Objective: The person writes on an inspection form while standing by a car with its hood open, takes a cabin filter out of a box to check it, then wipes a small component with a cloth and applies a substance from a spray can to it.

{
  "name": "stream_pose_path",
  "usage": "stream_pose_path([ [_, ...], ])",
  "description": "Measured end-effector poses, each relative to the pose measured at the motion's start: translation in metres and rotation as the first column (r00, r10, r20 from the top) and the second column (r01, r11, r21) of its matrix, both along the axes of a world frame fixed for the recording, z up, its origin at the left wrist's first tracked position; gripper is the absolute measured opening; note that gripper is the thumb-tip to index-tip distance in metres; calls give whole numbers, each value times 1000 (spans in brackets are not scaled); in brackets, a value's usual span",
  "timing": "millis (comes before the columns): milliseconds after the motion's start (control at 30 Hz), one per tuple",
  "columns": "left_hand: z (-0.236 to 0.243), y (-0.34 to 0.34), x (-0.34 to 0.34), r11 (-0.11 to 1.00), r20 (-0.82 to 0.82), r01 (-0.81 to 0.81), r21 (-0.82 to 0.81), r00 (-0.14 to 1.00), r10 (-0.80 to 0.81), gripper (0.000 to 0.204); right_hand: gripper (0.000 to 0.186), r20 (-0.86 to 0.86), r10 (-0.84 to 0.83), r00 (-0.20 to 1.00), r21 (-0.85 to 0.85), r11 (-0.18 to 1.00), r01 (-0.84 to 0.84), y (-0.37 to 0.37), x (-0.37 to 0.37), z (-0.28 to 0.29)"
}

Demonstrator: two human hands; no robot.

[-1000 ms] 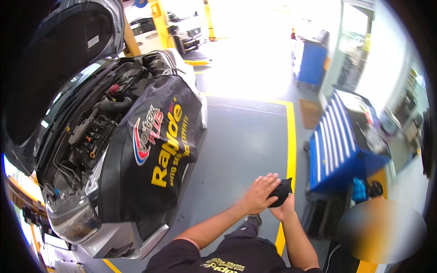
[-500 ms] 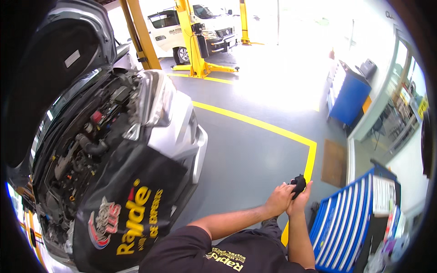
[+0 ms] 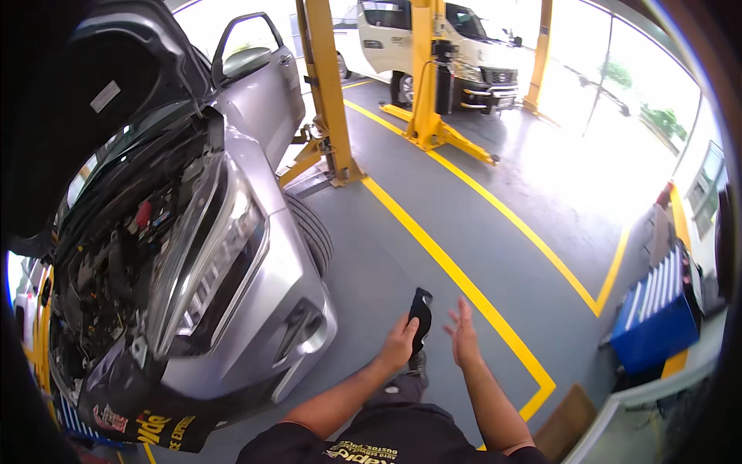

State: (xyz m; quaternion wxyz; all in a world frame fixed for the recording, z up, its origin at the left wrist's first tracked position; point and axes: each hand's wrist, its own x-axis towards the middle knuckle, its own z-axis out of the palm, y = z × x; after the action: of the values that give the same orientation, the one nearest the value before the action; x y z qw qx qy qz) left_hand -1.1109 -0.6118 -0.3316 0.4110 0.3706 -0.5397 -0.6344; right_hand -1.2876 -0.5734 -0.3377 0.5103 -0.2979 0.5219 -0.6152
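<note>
My left hand (image 3: pixel 398 342) is closed round a black, narrow, soft-looking thing (image 3: pixel 420 319), possibly a folded glove; its exact kind does not show. It sticks up past my fingers and thumb, above my shoe. To its right, apart from it, my right hand (image 3: pixel 464 337) is raised with fingers spread and nothing in it. Left of both hands is a silver car (image 3: pixel 282 255) with its hood (image 3: pixel 127 69) up and its engine bay (image 3: pixel 116 240) exposed. A black fender cover (image 3: pixel 166 414) with printing drapes over the car's front.
Yellow lift posts (image 3: pixel 328 93) stand beyond the car, and a white van (image 3: pixel 483 66) is parked farther back. Yellow lines (image 3: pixel 456 282) cross the grey floor. At the right are a blue tool cabinet (image 3: pixel 657 313) and a brown mat (image 3: pixel 568 421).
My hands have come apart: both were on the black thing, which now stays in my left hand while the right is open. My view has swung left and moved along the car.
</note>
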Motion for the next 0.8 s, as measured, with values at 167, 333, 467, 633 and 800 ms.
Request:
stream_pose_path([
  [167,-82,-133,-116,678,246,87,-730,959,141,45,59,492,62,868,236,951,-202,-176,-75,-78],
  [333,36,-306,-198,751,285,637,-173,763,-581,47,45,601,-54,797,177,982,-67,-300,-217,-38],
  [467,33,-477,-244,773,335,544,-327,831,-443,47,53,652,-228,723,220,970,107,-415,-299,-7],
  [633,-15,-679,-300,883,503,385,-268,838,-213,56,51,672,-6,741,178,972,-154,-653,-340,-28],
  [800,-7,-851,-307,771,525,68,-633,770,363,68,47,591,382,711,216,774,-596,-906,-273,34],
])
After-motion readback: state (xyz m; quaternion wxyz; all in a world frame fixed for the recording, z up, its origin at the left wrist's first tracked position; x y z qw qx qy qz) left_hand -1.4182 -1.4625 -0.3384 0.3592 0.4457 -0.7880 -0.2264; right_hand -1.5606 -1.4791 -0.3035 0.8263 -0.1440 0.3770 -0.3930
